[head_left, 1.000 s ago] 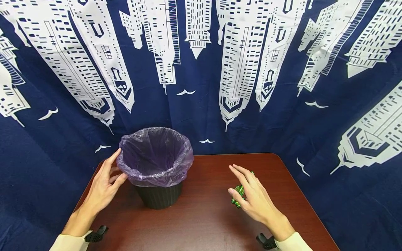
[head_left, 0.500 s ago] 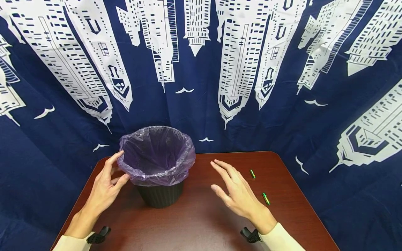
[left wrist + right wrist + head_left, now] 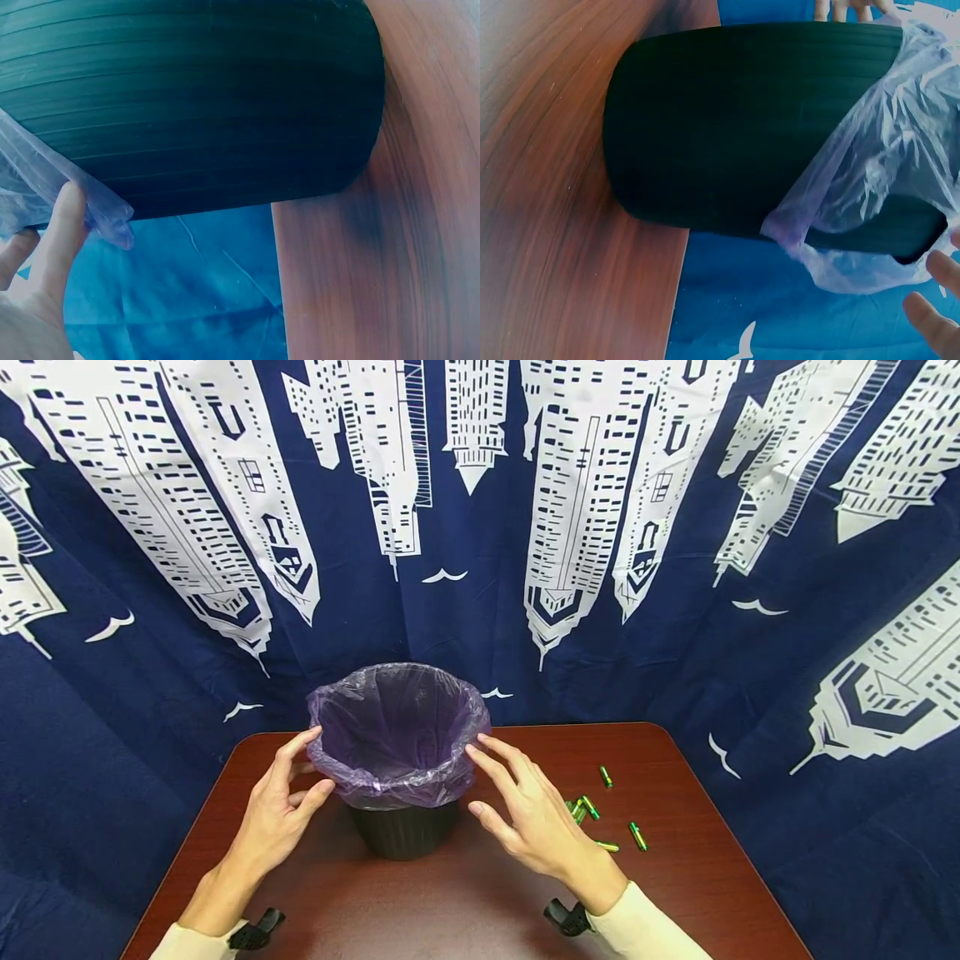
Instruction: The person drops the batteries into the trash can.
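A dark ribbed trash bin [image 3: 405,833] stands upright on the table, lined with a translucent purple trash bag [image 3: 390,787] folded over its rim. At the rim's left side is my left hand [image 3: 272,817], fingers spread and loosely bent, with fingertips against the bag. The left wrist view shows a fingertip on the bag's hanging edge [image 3: 90,196] beside the bin wall [image 3: 225,105]. My right hand [image 3: 534,818] reaches to the right side of the rim, fingers extended and holding nothing. In the right wrist view its fingers [image 3: 934,324] are just beside the bag [image 3: 907,161].
Several small green-and-yellow batteries [image 3: 637,836] lie on the brown table [image 3: 450,918], right of my right hand, which partly covers some. A navy curtain [image 3: 465,618] with white buildings rises right behind the table's back edge.
My right hand has moved left from over the batteries to the bin's rim, uncovering more of them. The bin and my left hand have shifted slightly right.
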Tool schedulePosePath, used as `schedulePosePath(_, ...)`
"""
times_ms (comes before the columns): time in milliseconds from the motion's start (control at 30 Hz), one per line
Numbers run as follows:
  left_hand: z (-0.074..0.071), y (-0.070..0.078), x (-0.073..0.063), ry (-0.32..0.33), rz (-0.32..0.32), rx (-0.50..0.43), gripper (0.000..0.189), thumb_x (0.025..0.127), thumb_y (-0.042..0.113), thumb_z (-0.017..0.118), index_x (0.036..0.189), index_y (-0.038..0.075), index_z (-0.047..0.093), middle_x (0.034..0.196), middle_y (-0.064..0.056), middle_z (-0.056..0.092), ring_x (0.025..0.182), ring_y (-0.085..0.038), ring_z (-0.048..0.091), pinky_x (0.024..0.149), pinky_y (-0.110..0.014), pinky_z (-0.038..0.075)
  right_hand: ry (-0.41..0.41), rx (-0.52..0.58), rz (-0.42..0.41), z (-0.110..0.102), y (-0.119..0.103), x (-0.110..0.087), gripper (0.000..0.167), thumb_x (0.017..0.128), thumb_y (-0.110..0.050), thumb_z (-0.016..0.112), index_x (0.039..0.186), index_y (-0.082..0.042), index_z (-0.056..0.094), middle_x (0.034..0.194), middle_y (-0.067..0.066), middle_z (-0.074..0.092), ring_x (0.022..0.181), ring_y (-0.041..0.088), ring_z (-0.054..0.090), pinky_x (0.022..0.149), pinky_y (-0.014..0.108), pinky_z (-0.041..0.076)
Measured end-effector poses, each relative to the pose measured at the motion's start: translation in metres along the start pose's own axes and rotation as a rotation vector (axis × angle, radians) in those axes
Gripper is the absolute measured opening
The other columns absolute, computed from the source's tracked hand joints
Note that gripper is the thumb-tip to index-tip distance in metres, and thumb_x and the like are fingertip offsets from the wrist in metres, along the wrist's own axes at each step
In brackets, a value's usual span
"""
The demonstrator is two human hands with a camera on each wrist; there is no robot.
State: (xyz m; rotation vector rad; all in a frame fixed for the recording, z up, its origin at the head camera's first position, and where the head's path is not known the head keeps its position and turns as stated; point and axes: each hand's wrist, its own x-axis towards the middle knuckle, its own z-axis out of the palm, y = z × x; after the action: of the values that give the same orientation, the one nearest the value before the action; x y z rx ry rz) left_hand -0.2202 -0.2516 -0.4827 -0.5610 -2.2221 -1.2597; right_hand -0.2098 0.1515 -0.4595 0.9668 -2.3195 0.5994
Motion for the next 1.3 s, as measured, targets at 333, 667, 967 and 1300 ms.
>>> schedulePosePath(333,0.016,0.011,0.000,-0.006,0.003,-0.019,0.088,0.099,-0.007,0.085,0.176,0.017,0.049,0.164,-0.017,0.064,0.124,0.014,0.066,0.091,-0.007,0.061,0.090,-0.019,-0.011,-0.001,0.002,0.001,0.065,0.115,-0.043,0.071,0.176,-0.026,0.053,0.180,0.013,0.049,0.159,0.034,0.060,0.124,0.056,0.059)
schedulePosePath(667,0.032,0.024,0.000,-0.046,0.021,-0.049,0.085,0.100,-0.005,0.083,0.176,0.018,0.049,0.169,-0.014,0.061,0.125,0.004,0.069,0.094,-0.010,0.063,0.164,-0.006,0.012,-0.007,0.012,-0.005,0.046,0.112,-0.034,0.075,0.156,-0.020,0.068,0.175,0.012,0.057,0.155,0.034,0.063,0.118,0.056,0.063)
schedulePosePath(967,0.045,0.039,0.004,-0.033,0.050,0.002,0.077,0.103,0.001,0.083,0.172,0.020,0.054,0.162,-0.012,0.068,0.119,-0.014,0.080,0.095,-0.010,0.063,0.208,0.008,0.040,-0.016,0.022,-0.011,0.036,0.114,-0.035,0.073,0.145,-0.016,0.072,0.169,0.013,0.063,0.150,0.034,0.066,0.118,0.048,0.060)
schedulePosePath(1300,0.045,0.046,0.010,0.070,0.102,0.120,0.063,0.101,0.009,0.086,0.160,0.015,0.065,0.141,-0.011,0.070,0.099,-0.016,0.081,0.100,-0.004,0.056,0.227,0.009,0.038,-0.017,0.026,-0.018,0.034,0.115,-0.034,0.071,0.141,-0.013,0.072,0.167,0.014,0.064,0.145,0.035,0.069,0.116,0.043,0.057)
